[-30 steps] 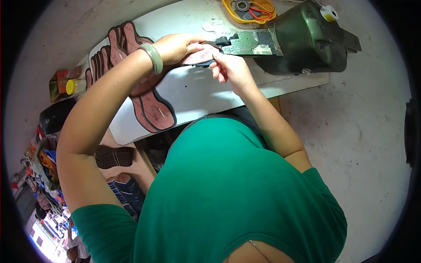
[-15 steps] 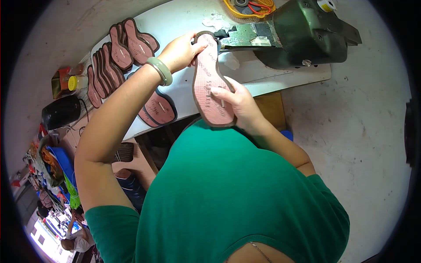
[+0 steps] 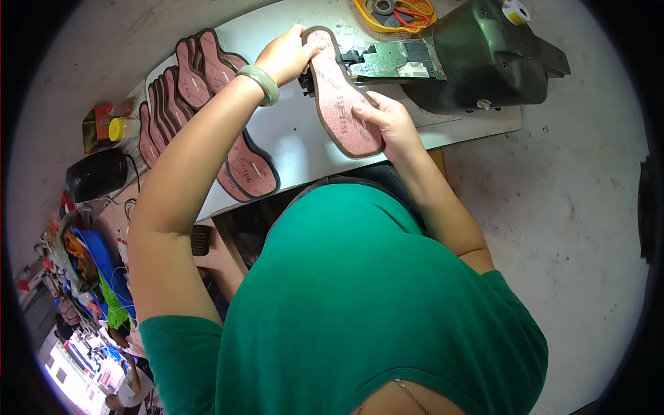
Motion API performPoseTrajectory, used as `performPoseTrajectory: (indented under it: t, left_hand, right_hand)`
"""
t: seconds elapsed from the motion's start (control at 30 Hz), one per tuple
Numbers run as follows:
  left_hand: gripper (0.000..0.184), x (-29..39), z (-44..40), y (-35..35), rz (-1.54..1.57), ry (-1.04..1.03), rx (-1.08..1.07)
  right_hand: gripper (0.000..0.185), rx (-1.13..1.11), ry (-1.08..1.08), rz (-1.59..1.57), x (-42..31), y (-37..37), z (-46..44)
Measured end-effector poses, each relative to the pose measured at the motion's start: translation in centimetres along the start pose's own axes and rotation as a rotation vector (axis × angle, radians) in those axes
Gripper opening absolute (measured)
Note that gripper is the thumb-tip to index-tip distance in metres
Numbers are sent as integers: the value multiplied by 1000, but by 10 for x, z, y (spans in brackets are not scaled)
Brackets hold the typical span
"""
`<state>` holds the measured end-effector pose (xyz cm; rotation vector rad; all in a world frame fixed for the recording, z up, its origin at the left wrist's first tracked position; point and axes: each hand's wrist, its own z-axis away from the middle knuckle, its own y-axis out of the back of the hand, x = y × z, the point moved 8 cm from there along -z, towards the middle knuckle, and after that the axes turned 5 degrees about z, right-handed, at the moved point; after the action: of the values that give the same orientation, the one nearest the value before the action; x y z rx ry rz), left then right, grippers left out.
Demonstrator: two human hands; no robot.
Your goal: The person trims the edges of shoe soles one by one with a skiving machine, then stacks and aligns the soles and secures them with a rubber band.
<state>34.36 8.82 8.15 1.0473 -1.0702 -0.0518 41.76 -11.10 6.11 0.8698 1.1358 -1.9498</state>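
Note:
A pink shoe sole (image 3: 337, 104) with a dark rim and printed marks is held over the white table, its narrow end up. My left hand (image 3: 285, 57) grips that narrow end, thumb on the pink face. Lower down, my right hand (image 3: 393, 124) clasps the wide end by its right edge, thumb on top and the other fingers hidden beneath. Beside the sole's upper right edge is the head of a green machine (image 3: 398, 59); whether they touch I cannot tell. More pink soles (image 3: 250, 169) lie left of my hands, partly covered by my left forearm.
Rows of several pink soles (image 3: 166, 104) line the table's left side. A yellow basket (image 3: 425, 24) with red-handled scissors stands behind the machine. At far left are a yellow-lidded jar (image 3: 117, 130) and a black device (image 3: 97, 174). Another person (image 3: 135, 384) is in the lower left background.
Both hands have carried the sole up and away from my body, toward the machine's head. Its wide end has swung to the right. My right hand still holds the wide end.

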Motion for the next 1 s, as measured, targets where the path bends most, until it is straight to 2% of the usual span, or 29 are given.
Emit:
performPoseTrajectory:
  t: [0.13,0.27,0.37,0.4,0.47,0.5,0.53,0.57,0.6,0.67,0.7,0.73,0.8,0.83,0.87,0.97,1.0]
  left_hand:
    - [44,-7,-11,3,80,60,-1]
    - [44,-21,-19,0,218,164,-71]
    - [54,-38,-1,0,315,113,9]
    - [58,-35,8,6,359,87,46]
    - [61,-32,59,5,667,225,88]
    - [61,-22,91,4,831,293,87]
    - [61,-18,119,3,994,368,91]
    - [61,-21,134,5,989,384,113]
    - [60,-22,148,3,1247,356,112]
    - [57,-27,170,4,1762,255,116]
    - [57,-37,178,8,1760,254,149]
    - [55,-43,187,7,1874,243,91]
    - [51,-48,205,6,2102,206,-38]
    - [51,-52,212,8,2104,203,-15]
    - [51,-53,217,10,2107,192,-26]
    - [51,-54,229,11,2115,170,-59]
    - [50,-49,233,10,2118,172,-89]
  right_hand:
    - [26,19,14,-12,4,5,-17]
    - [27,83,10,28,3,1,-27]
    - [34,46,78,370,1,-21,-26]
    - [34,35,80,375,3,-34,-25]
    - [39,69,425,825,-19,-74,-13]
    - [39,60,430,818,-19,-89,-7]
    - [40,-26,421,1020,-13,-113,0]
    - [42,-128,410,1224,-3,-134,7]
    - [42,-162,412,1216,2,-144,12]
    - [39,-283,730,1249,-3,-172,34]
    - [37,-339,894,1255,-6,-183,43]
    - [37,-368,897,1248,-4,-184,43]
    - [34,-395,675,1035,1,-171,34]
    - [32,-401,563,933,4,-165,30]
    - [32,-415,562,933,4,-165,28]
    - [27,-270,253,770,14,-143,5]
    - [27,-267,249,774,13,-144,0]
